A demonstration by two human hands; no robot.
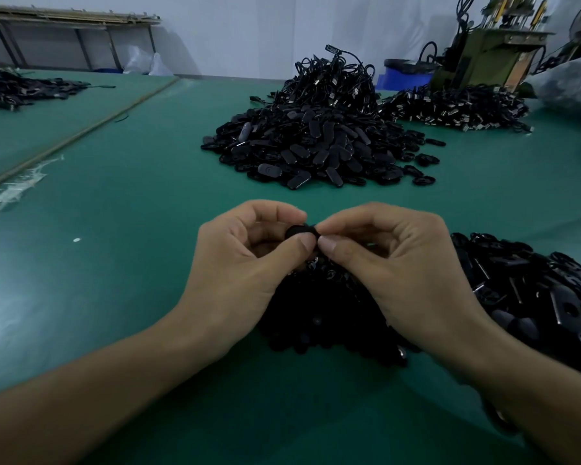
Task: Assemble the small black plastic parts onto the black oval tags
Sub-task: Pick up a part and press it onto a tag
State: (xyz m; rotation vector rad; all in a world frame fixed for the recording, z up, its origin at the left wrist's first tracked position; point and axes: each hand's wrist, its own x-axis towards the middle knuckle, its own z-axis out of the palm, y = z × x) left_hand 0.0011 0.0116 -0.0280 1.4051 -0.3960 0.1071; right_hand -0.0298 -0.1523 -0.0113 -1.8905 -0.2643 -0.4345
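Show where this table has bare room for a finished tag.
Bare green mat: left of the left hand, and the strip between both hands and the far tag pile. Crowded: right of the right hand, where the near pile spreads.

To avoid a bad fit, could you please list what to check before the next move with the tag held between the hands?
1. Left hand grips the black oval tag: ok.
2. Right hand pinches the tag's other end: ok.
3. Small black part lined up on the tag: cannot tell, fingertips hide it.
4. Tag held above the near pile: ok.
5. More tags in the far pile on the green table: ok.
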